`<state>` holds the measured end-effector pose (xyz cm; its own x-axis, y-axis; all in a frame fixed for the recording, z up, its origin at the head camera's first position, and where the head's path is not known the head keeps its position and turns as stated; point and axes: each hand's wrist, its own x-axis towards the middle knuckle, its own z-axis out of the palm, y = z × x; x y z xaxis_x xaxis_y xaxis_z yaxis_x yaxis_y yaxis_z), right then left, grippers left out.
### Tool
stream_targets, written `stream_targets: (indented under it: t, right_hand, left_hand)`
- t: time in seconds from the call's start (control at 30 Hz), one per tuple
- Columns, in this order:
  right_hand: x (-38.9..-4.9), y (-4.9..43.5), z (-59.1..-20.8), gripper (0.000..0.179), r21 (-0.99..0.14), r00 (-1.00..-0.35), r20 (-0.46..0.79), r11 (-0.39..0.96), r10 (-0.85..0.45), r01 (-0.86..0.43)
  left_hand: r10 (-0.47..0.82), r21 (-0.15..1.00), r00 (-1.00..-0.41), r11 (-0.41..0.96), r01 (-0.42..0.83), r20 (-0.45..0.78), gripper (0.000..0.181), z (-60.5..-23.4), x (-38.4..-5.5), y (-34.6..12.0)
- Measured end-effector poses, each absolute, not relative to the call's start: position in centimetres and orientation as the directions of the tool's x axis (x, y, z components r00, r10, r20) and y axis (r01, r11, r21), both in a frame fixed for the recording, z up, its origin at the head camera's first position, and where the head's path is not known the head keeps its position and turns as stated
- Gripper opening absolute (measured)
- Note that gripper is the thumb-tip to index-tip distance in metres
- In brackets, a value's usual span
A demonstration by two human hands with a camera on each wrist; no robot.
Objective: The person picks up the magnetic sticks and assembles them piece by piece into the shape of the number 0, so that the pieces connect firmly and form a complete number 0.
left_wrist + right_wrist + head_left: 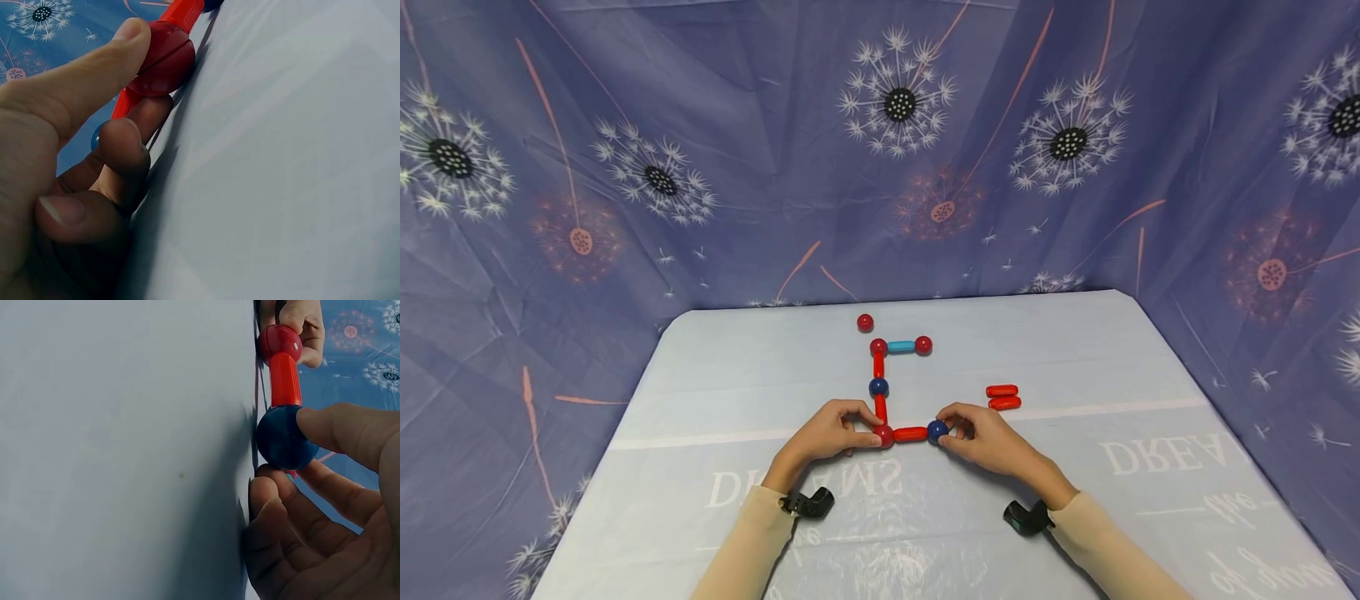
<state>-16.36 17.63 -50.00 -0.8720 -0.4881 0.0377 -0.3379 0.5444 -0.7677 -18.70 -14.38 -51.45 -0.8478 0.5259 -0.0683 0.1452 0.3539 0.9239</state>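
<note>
My left hand pinches a red ball at the near corner of a joined chain of balls and rods. From that corner a red rod runs right to a blue ball, which my right hand pinches between thumb and fingers. Another red rod leads away from the corner to a second blue ball. Beyond it come a further red rod, a red ball, a light blue rod and an end red ball.
One loose red ball lies near the table's back edge. Two loose red rods lie side by side to the right of the chain. A pale printed cloth covers the table, and a blue dandelion-patterned curtain hangs behind and at the sides.
</note>
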Motion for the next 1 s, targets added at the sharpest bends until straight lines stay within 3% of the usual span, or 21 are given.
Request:
stream_targets:
  t: [0.37,0.6,1.0]
  right_hand:
    - [-17.3,18.7,-48.2,0.038,-0.743,-0.844,-0.021,0.573,-0.536,-0.346]
    - [-18.8,20.5,-46.7,0.041,-0.66,-0.871,0.076,0.63,-0.485,-0.409]
    - [-20.7,23.5,-47.0,0.04,-0.629,-0.917,0.08,0.694,-0.391,-0.351]
  left_hand:
    - [0.525,0.919,-0.847,0.369,0.14,-0.082,0.023,-51.3,-18.6,-14.4]
    - [0.537,0.924,-0.84,0.355,0.146,-0.073,0.023,-51.3,-18.6,-14.4]
    - [0.54,0.923,-0.838,0.357,0.144,-0.079,0.023,-51.3,-18.6,-14.4]
